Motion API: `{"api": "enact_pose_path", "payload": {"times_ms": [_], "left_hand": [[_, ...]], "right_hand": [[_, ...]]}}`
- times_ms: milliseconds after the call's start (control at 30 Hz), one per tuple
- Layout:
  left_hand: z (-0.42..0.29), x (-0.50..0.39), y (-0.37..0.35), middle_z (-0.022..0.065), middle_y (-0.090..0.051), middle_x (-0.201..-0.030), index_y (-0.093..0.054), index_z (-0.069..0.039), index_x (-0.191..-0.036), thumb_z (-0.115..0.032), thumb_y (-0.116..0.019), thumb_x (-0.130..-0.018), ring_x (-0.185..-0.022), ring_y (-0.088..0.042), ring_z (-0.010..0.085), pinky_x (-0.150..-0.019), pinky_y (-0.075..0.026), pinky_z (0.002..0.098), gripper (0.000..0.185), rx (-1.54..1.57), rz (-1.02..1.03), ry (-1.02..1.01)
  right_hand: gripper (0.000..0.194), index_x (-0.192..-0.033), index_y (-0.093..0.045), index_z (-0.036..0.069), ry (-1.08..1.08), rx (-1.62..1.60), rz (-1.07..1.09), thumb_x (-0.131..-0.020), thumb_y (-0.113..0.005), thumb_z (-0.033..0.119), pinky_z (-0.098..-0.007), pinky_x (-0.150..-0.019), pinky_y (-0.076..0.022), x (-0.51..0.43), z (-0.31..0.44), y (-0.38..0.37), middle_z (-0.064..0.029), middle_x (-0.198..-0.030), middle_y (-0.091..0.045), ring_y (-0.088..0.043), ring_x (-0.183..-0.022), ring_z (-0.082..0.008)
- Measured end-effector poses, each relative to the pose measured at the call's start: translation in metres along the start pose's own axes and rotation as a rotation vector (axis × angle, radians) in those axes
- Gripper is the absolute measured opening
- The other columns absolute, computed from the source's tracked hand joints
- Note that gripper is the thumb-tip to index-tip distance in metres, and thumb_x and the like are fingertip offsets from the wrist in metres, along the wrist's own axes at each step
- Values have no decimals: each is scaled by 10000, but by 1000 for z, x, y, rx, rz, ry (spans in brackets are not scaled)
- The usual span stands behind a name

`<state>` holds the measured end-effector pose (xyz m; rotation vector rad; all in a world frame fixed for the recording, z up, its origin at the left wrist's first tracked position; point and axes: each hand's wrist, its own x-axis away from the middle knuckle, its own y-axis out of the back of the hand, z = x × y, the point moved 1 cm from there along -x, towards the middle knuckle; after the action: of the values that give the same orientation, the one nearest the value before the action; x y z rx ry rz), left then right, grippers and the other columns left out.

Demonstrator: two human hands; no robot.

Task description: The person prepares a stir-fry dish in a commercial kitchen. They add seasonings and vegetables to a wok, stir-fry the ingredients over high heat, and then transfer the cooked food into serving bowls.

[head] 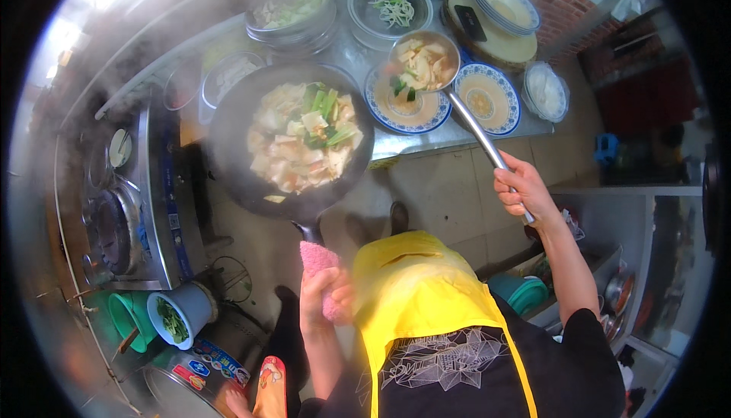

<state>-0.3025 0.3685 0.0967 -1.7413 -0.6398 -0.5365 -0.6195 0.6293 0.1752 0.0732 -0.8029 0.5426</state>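
My left hand grips the handle of a dark wok through a pink cloth. Steaming food, pale flat slices with green stalks and leaves, lies in the wok. In my right hand is the long handle of a metal ladle. Its bowl is filled with the same kind of slices and some greens. Beneath the ladle is a blue-rimmed bowl with brownish contents, partly hidden. A similar bowl stands to its right.
On the metal counter are a bowl of pale strips, stacked bowls and a phone-like black object on a round board. A stove is left. Buckets and another person's hand are lower left.
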Motion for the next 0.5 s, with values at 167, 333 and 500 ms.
{"api": "enact_pose_path", "payload": {"times_ms": [167, 333, 500], "left_hand": [[-2, -4, -2, -7, -405, -670, -458, -64, -942, -86, -541, -935, -490, -417, 65, -412, -428, 235, 86, 27, -11, -13], [5, -9, 8, 16, -435, -687, -497, -61, -1009, -50, -529, -942, -506, -458, 104, -427, -452, 271, 75, 129, 21, -22], [3, -7, 0, -3, -403, -671, -495, -49, -973, -95, -527, -945, -488, -412, 62, -421, -450, 232, 63, 58, -10, -53]], "right_hand": [[652, -1619, -332, 139, 2, 125, -82, -1023, -590, 76, -180, -382, -287, -39, -30, 17, 20, -754, -466, -348, -468, -3], [678, -1625, -332, 131, 86, 275, -233, -1005, -592, 44, -219, -370, -306, -56, -48, 26, 36, -693, -442, -368, -454, -27], [670, -1607, -397, 163, 255, 605, -369, -980, -608, 53, -259, -362, -305, -68, -59, 42, 28, -670, -470, -389, -424, -53]]}}
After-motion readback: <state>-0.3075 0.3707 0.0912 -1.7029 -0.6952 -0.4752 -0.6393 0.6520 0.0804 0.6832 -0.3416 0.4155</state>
